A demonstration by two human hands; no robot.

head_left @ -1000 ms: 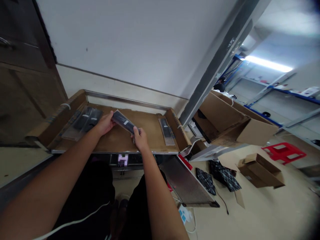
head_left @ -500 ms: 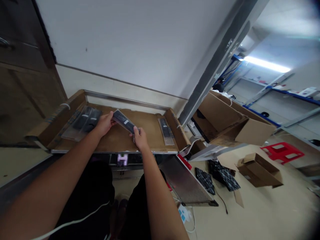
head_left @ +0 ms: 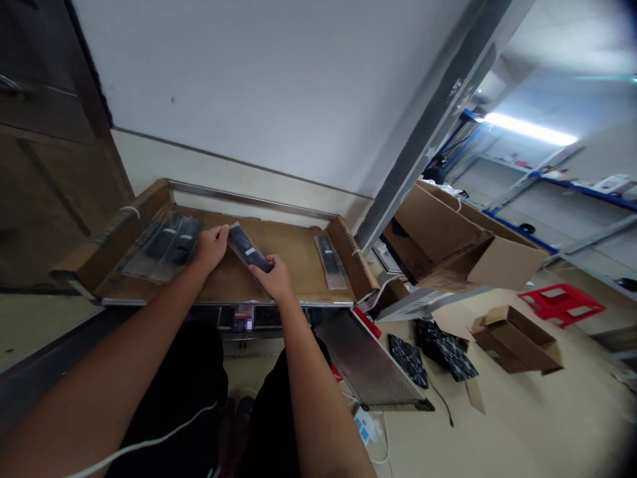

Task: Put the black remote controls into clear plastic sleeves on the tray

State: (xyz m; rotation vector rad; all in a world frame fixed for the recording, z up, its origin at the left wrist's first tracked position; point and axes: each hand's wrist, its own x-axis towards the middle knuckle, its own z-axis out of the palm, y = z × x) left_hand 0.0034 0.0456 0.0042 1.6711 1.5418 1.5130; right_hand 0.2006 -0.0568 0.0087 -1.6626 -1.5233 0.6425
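Observation:
Between my two hands is a dark, flat item in a clear plastic sleeve point(head_left: 247, 249) with a small white label, tilted above a cardboard-lined tray point(head_left: 298, 255). My left hand point(head_left: 213, 245) pinches its upper left end. The lower right end is gripped by my right hand point(head_left: 276, 275), thumb on top. Two similar sleeved items point(head_left: 172, 242) lie side by side at the tray's left. One more sleeved item point(head_left: 330, 262) lies near the right wall of the tray.
Right of the tray sits a large open cardboard box point(head_left: 438, 232). On the floor are a smaller box point(head_left: 517, 338), a red plastic stool point(head_left: 562, 303) and black patterned bags point(head_left: 408, 358). A grey post point(head_left: 432, 133) stands behind the tray's right end.
The held sleeve has tilted more steeply, its upper end slightly lower. My right thumb has moved onto its face, and my left hand has shifted slightly right.

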